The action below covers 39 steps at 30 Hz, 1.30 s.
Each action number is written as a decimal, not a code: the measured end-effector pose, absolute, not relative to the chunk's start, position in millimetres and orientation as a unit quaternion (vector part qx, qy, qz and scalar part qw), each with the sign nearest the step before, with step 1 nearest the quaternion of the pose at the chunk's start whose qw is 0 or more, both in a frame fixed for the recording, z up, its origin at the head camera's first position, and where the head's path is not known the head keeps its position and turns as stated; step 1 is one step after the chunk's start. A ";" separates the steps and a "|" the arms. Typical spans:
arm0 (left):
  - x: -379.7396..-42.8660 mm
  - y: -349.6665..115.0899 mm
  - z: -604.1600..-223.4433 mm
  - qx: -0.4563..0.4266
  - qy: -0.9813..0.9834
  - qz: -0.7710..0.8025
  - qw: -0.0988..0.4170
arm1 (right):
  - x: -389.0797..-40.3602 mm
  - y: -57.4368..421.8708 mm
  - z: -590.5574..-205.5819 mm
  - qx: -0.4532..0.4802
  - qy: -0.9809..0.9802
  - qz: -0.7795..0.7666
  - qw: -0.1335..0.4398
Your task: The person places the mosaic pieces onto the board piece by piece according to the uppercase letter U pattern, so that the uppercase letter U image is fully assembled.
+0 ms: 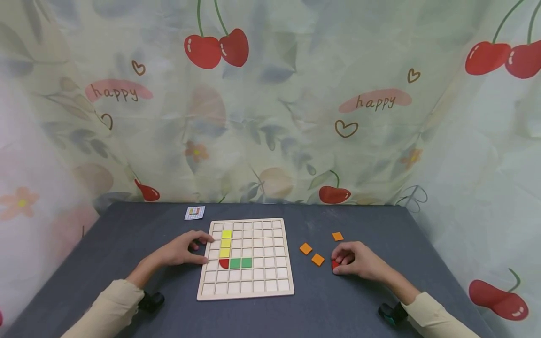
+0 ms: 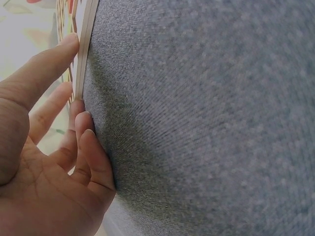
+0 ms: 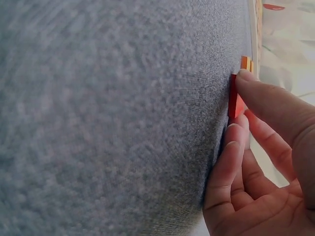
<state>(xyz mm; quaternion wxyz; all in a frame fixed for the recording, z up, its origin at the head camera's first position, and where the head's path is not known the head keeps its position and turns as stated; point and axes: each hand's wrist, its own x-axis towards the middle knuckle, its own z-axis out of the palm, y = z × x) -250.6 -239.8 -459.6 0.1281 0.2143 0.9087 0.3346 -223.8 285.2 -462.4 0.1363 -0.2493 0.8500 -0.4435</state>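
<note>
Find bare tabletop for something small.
The dark grey table is bare in front of the pale wooden grid board and at the table's far right corner. Crowded: around the flat red piece pinched by the right hand, near three orange square tiles.

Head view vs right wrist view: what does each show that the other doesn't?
Head only: the left hand touching the left edge of the board, the board's gridded face with three yellow tiles and two green tiles, and a small printed card.

Right wrist only: the right hand from its palm side, and the side edge of the red piece it pinches.

Both: that hand, that red piece, orange beyond it, dark cloth, printed curtain.
</note>
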 end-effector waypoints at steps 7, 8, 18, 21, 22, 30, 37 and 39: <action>-249.4 -239.0 -457.1 0.215 0.908 0.335 0.130 | -225.4 284.7 -463.4 -0.254 0.862 -0.416 0.137; -249.3 -238.9 -456.8 0.215 0.908 0.336 0.130 | -225.6 284.7 -463.5 -0.256 0.863 -0.413 0.138; -248.5 -238.2 -456.6 0.208 0.910 0.334 0.130 | -224.3 285.3 -463.4 -0.271 0.844 -0.442 0.137; -248.7 -238.2 -456.7 0.208 0.910 0.334 0.130 | -223.4 285.3 -461.9 -0.276 0.838 -0.451 0.137; -248.8 -238.2 -456.8 0.209 0.910 0.334 0.130 | -223.4 285.5 -461.5 -0.278 0.835 -0.453 0.139; -249.6 -239.4 -458.5 0.215 0.908 0.335 0.130 | -225.5 287.7 -460.3 -0.287 0.830 -0.450 0.159; -249.8 -239.2 -457.1 0.219 0.906 0.337 0.130 | -226.5 288.5 -455.7 -0.300 0.819 -0.462 0.161; -250.6 -239.5 -457.4 0.222 0.905 0.337 0.130 | -226.7 288.1 -453.9 -0.304 0.817 -0.465 0.157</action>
